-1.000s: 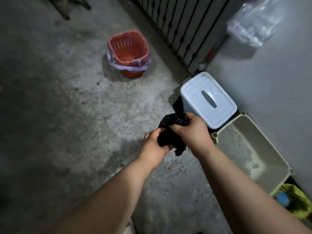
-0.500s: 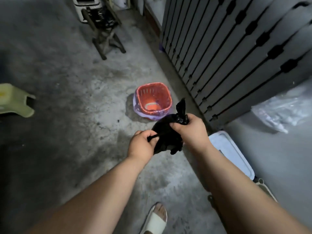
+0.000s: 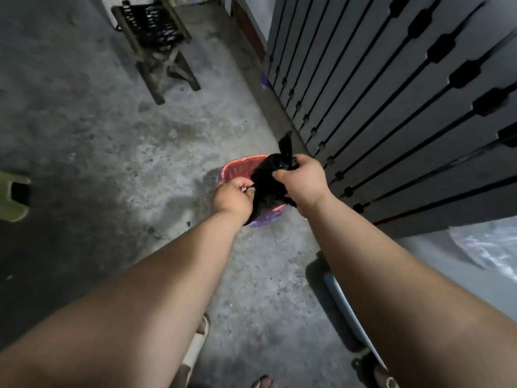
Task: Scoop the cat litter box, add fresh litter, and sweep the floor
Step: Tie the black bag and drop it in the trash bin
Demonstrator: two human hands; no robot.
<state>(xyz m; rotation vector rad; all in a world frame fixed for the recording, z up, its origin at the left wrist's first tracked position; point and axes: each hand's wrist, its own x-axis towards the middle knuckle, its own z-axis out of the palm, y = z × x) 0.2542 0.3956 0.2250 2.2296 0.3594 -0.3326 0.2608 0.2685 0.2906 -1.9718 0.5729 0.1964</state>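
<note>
A small black plastic bag (image 3: 269,184) hangs between both hands, directly over a red waste basket (image 3: 237,167) lined with a purple bag. My right hand (image 3: 302,182) grips the bag's twisted neck, and a loose black tail sticks up above the fist. My left hand (image 3: 232,196) pinches a thin strand at the bag's left side. The bag and hands cover most of the basket's opening. The litter box is out of view.
A dark metal gate (image 3: 397,107) runs along the right. A folding wooden stool (image 3: 159,49) stands at the top, a green plastic stool (image 3: 14,196) at the left edge. A white-lidded bin (image 3: 340,301) lies under my right forearm, a clear plastic bag (image 3: 486,250) beyond.
I have stepped toward the red basket; the view swung off the litter box and white-lidded bin. Both hands carried the black bag forward until it hangs over the basket.
</note>
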